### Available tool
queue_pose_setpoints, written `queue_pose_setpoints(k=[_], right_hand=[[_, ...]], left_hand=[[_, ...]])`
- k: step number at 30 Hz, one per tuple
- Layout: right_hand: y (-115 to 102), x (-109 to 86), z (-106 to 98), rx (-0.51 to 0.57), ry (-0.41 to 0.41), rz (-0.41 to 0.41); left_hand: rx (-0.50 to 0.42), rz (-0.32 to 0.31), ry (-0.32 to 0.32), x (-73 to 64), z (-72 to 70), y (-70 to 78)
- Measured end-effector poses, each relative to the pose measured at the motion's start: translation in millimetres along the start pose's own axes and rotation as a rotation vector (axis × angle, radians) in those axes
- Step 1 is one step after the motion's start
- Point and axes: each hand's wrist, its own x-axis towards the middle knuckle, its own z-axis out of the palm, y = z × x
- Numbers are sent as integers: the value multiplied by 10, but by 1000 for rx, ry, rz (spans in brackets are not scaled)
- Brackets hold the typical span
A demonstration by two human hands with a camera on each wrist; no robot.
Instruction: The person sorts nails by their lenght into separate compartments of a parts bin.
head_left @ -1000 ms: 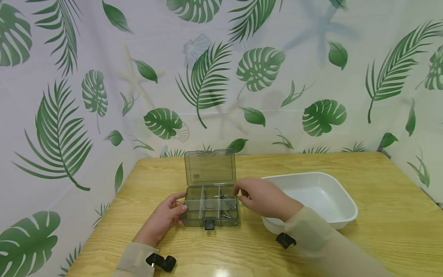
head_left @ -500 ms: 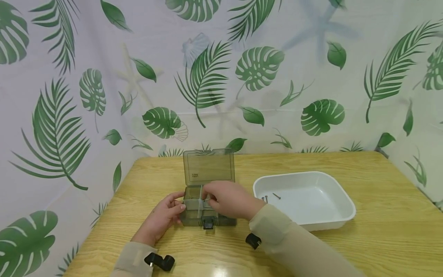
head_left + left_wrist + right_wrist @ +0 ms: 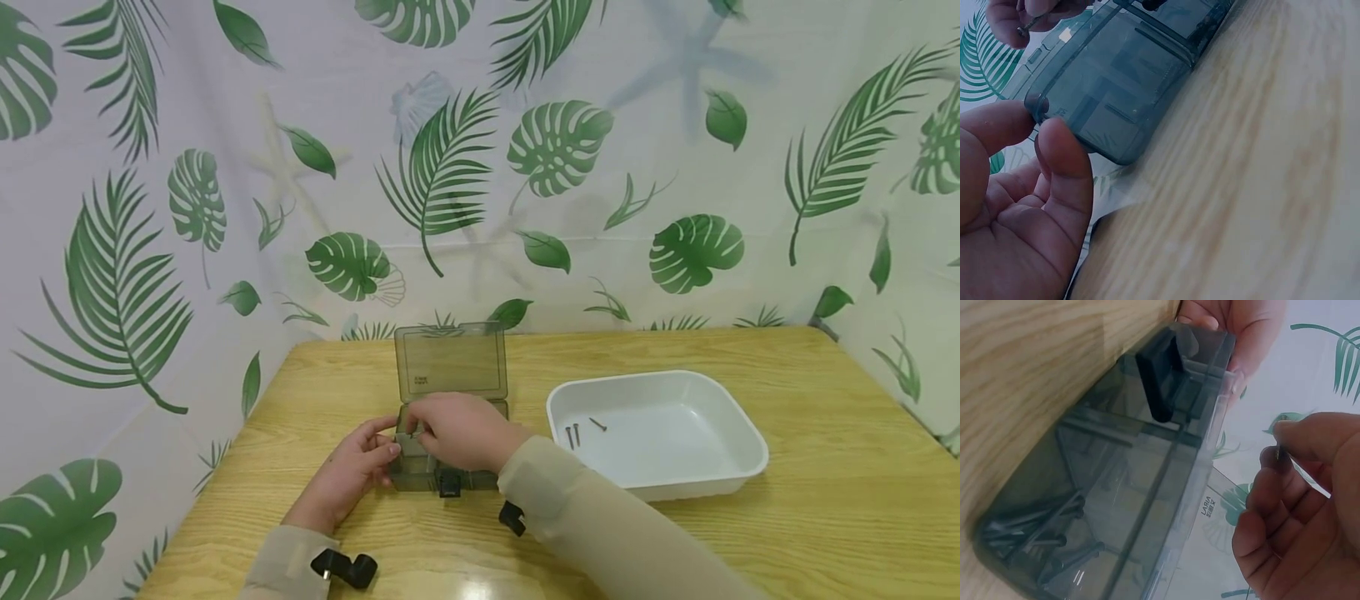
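A clear grey compartment box (image 3: 411,481) sits on the table with its lid (image 3: 453,367) raised at the back. My left hand (image 3: 352,462) grips the box's left end between thumb and index finger, other fingers curled. Over the left compartments, my right hand (image 3: 465,432) pinches a small screw (image 3: 1036,22) between thumb and index finger; just a sliver of it shows in the right wrist view. Several screws (image 3: 1054,528) lie in a compartment at the box's right end. In the head view my right hand hides much of the interior.
To the right of the box stands a white plastic tray (image 3: 675,446), with a few screws (image 3: 577,434) near its left side. A black latch (image 3: 449,486) juts from the box's front. Behind the wooden table (image 3: 840,433) hangs a leaf-print cloth (image 3: 570,275).
My right hand has moved left from the box's right end to over its left compartments, uncovering the tray's screws. My left hand has kept its grip on the box.
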Motion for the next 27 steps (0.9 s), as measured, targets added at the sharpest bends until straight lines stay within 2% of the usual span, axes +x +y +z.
queue_pose_setpoints(k=[8, 14, 22, 27], right_hand=[[-26, -11, -17, 32, 2, 23], [33, -87, -57, 19, 3, 50], [160, -301, -206, 23, -8, 82], [313, -481, -283, 20, 17, 125]], left_hand=[[-2, 3, -13, 9, -10, -13], [-16, -9, 10, 26, -9, -40], [-1, -9, 14, 27, -5, -34], [12, -13, 27, 16, -2, -25]])
